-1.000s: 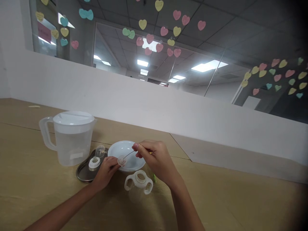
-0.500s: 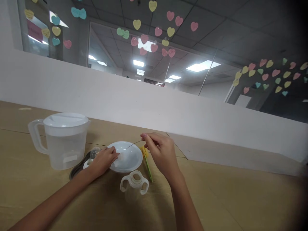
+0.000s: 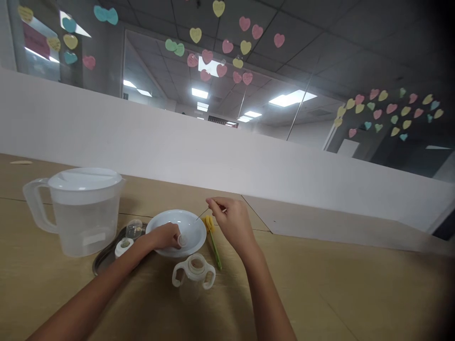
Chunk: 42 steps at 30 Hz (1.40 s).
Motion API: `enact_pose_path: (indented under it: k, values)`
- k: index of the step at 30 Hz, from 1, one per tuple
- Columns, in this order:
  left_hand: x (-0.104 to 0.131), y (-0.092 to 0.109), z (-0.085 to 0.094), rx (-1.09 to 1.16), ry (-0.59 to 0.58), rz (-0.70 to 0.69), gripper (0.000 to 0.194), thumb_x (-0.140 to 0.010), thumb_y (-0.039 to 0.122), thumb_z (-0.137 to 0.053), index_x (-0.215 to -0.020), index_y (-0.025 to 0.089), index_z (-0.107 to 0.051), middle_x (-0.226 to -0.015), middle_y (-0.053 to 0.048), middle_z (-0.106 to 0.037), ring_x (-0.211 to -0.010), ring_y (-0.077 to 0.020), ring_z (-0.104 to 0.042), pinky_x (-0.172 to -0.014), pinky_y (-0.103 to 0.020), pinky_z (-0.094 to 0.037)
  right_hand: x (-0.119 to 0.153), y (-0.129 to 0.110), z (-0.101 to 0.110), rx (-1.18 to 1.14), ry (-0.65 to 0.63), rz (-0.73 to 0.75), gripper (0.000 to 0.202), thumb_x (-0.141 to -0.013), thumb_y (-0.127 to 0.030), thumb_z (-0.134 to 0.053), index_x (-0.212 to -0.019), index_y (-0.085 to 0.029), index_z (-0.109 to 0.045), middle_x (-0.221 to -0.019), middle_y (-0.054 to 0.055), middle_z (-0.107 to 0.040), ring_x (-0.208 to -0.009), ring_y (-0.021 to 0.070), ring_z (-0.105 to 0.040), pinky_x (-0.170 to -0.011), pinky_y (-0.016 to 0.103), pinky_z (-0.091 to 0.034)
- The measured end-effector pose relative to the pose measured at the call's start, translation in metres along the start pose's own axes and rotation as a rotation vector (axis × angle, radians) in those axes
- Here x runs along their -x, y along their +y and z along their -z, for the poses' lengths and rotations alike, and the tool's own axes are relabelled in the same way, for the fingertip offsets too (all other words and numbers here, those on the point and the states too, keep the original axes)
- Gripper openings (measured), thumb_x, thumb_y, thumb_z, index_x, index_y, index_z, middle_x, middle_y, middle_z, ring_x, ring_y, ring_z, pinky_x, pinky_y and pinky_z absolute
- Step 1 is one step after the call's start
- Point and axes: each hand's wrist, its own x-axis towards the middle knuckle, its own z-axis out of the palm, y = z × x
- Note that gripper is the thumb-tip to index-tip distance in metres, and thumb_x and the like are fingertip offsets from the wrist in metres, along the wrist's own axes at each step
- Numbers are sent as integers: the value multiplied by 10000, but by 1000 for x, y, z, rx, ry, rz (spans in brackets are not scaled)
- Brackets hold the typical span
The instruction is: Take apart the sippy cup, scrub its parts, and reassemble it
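My left hand (image 3: 166, 235) reaches into the white bowl (image 3: 195, 235), its fingers closed on a small translucent round piece (image 3: 182, 240). My right hand (image 3: 232, 221) is raised over the bowl's right side, pinching a thin wire-like rod (image 3: 202, 214) that slants down toward the bowl. What the rod's lower end is like is too small to tell. In front of the bowl stands a clear baby bottle (image 3: 194, 277) with two white handles and an uncovered top. A tool with a yellow head and green handle (image 3: 213, 244) lies just right of the bowl.
A lidded translucent pitcher (image 3: 85, 213) stands at the left. Between it and my left forearm, a dark tray (image 3: 100, 264) carries a clear dome cap (image 3: 134, 229) and a white ring (image 3: 124, 246). A white wall (image 3: 199, 151) rises behind the table.
My left hand has gone deeper into the bowl, and the translucent piece now shows at its fingertips. The rod has shifted slightly right relative to the bowl. The view has moved a little.
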Motion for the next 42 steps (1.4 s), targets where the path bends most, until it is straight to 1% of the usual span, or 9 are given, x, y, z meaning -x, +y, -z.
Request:
enact_pose_path:
  k: [6, 11, 17, 24, 27, 30, 34, 39, 42]
  values:
    - [4, 2, 29, 82, 96, -68, 376, -757, 443, -525, -547, 145, -618, -515, 25, -467, -533, -101, -364, -536, -222, -247, -8, 19, -23, 67, -84, -25, 345, -868, -247, -486, -580, -149, -649, -523, 5, -568, -481, 89, -392, -501, 222, -224]
    - [20, 20, 56, 182, 225, -142, 398, -814, 451, -479, -632, 139, -646, -584, 14, -528, -576, -110, -401, -549, -220, -270, -10, 30, -46, 71, -152, -52, 278, -869, -255, -511, -711, -168, -724, -652, 29, -670, -558, 108, -509, -533, 212, -277]
    - [37, 50, 70, 276, 330, -222, 401, -841, 466, -454, -861, 139, -686, -783, -18, -630, -724, -149, -519, -657, -224, -380, -10, 43, -68, 167, -266, -158, 269, -892, -240, -480, -866, -174, -739, -853, 69, -716, -711, 127, -610, -602, 196, -344]
    - [56, 87, 74, 301, 258, -338, 352, -862, 437, -467, -855, 169, -695, -843, -24, -661, -821, -166, -558, -740, -233, -413, -7, 54, -80, 277, -361, -246, 189, -806, -206, -583, -721, -131, -735, -722, 116, -700, -619, 160, -592, -520, 226, -281]
    - [60, 97, 69, 278, 218, -378, 330, -867, 412, -470, -828, 166, -687, -842, -25, -663, -796, -157, -557, -739, -229, -415, -8, 48, -74, 286, -355, -233, 153, -789, -191, -591, -744, -137, -727, -752, 106, -697, -656, 163, -585, -531, 226, -285]
    - [59, 102, 62, 245, 204, -399, 325, -873, 400, -463, -809, 161, -674, -809, -26, -655, -773, -153, -549, -734, -231, -412, -10, 34, -59, 253, -291, -187, 269, -877, -247, -480, -775, -150, -709, -774, 73, -684, -692, 143, -572, -575, 214, -316]
    - [55, 103, 54, 201, 160, -415, 322, -880, 358, -439, -748, 151, -647, -732, -17, -624, -740, -148, -537, -734, -237, -406, -8, 11, -34, -67, -171, -160, 431, -951, -361, -338, -833, -136, -685, -747, 50, -667, -640, 127, -573, -588, 210, -358]
    - [55, 102, 49, 209, 114, -435, 287, -853, 292, -436, -701, 151, -633, -727, -15, -621, -736, -146, -538, -719, -236, -408, 1, -5, -8, -210, -370, -88, 486, -957, -427, -321, -844, -140, -697, -750, 54, -672, -686, 146, -601, -637, 229, -390]
    - [54, 99, 48, 235, 69, -439, 266, -845, 299, -461, -714, 157, -643, -787, -16, -646, -746, -141, -552, -724, -230, -404, 3, -9, 4, -198, -393, -115, 522, -963, -451, -283, -875, -139, -693, -757, 59, -669, -713, 153, -600, -645, 239, -394]
